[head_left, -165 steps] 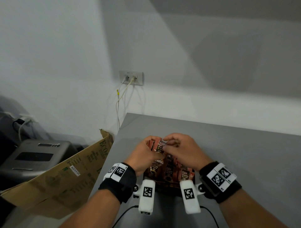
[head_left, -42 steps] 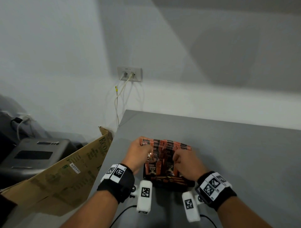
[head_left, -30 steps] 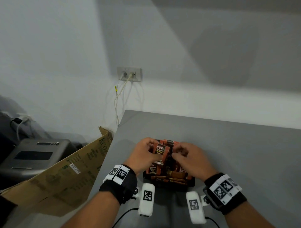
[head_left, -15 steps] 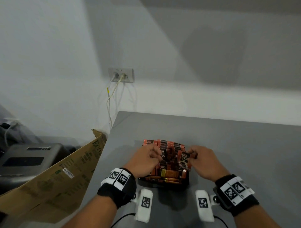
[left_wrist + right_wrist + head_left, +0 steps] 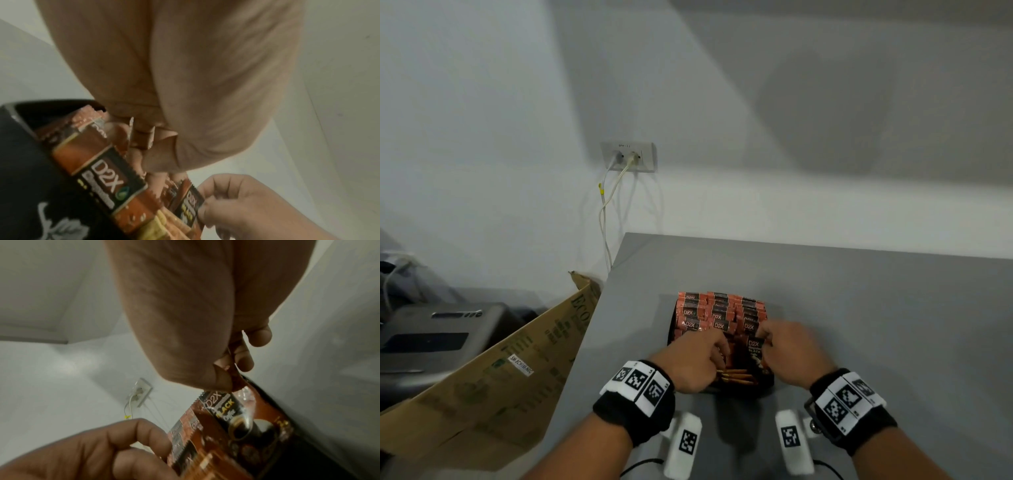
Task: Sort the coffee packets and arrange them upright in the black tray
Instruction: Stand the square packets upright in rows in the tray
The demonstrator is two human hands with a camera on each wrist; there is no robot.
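A black tray (image 5: 739, 394) sits on the grey table, its far half filled with upright rows of orange-brown D2X coffee packets (image 5: 719, 313). My right hand (image 5: 764, 337) pinches the top edge of one black-label packet (image 5: 755, 353), held upright at the tray's right side; the right wrist view shows thumb and fingers on this packet (image 5: 232, 410). My left hand (image 5: 717, 349) reaches into the tray's near left part, fingers curled among packets. In the left wrist view thin packet edges (image 5: 141, 136) run between its fingers, and another packet (image 5: 107, 178) leans on the tray wall (image 5: 30, 162). Loose packets (image 5: 736, 377) lie flat at the front.
The table's left edge (image 5: 599, 325) is close to the tray, with an open cardboard box (image 5: 500, 370) and a grey machine (image 5: 431, 339) beyond it. A wall socket (image 5: 628, 156) with white cables hangs behind. Bare table (image 5: 876, 325) stretches to the right.
My right hand has carried its packet from the middle to the tray's right side and lowered it. My left hand has dropped deeper into the near left packets.
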